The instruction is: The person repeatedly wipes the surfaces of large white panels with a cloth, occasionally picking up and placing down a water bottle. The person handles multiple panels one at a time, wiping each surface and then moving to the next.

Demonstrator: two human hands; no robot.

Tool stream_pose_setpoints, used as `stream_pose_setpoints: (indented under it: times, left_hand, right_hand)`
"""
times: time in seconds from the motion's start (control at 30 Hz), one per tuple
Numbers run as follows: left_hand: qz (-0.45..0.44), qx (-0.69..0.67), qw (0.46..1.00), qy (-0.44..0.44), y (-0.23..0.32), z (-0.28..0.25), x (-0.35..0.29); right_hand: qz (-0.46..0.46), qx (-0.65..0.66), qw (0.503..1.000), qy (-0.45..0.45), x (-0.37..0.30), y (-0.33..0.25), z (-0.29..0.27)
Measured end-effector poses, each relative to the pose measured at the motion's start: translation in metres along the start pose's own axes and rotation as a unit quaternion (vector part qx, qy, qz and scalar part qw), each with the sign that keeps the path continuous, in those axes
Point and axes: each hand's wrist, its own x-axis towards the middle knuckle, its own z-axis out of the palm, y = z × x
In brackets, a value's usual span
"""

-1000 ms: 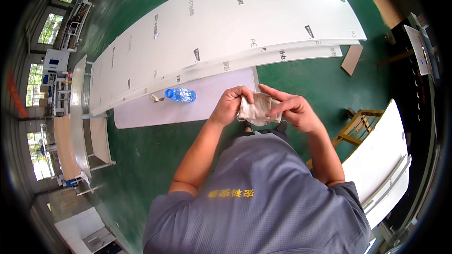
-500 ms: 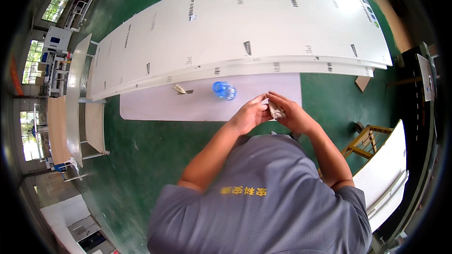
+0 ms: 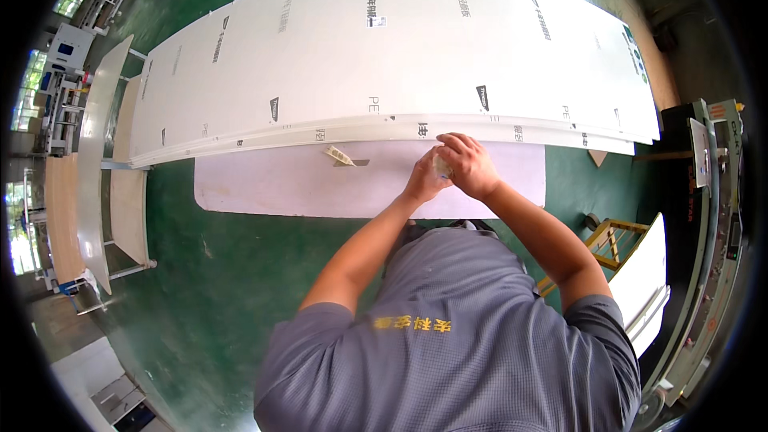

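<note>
My two hands meet over the front edge of the panel stack. My left hand [image 3: 426, 180] is closed round the side of a clear plastic bottle [image 3: 442, 168], mostly hidden by fingers. My right hand [image 3: 470, 166] curls over the bottle's top from the right. Whether the pale crumpled cloth is still in the right hand, the fingers hide. To the left, a small pale-yellow tapered tube [image 3: 339, 155] with a pointed tip lies on the pale board [image 3: 272, 184], next to a dark grey mark.
Large white printed panels [image 3: 320, 56] lie stacked beyond my hands. A bench with a pale top [image 3: 102, 152] stands left. At right are a yellow wooden stool [image 3: 614, 242], a leaning white panel [image 3: 644, 280] and a long dark machine [image 3: 680, 232]. Green floor [image 3: 224, 296] lies below.
The blue-tinted bottle stood apart on the board earlier; my hands have come forward and left onto it. The crumpled cloth that was between them no longer shows. The view has shifted.
</note>
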Motion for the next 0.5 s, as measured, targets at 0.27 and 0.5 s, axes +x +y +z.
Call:
stream_pose_setpoints:
  times: [0.27,0.5]
  left_hand:
    - [-0.203,0.384,0.885,-0.17,0.107,-0.036,0.029]
    - [-0.223,0.456,0.815,-0.279,0.14,-0.056,0.046]
  right_hand:
    - [0.424,0.445,0.785,0.078,-0.007,0.041,0.034]
    - [0.473,0.616,0.627,0.059,-0.018,0.034,0.076]
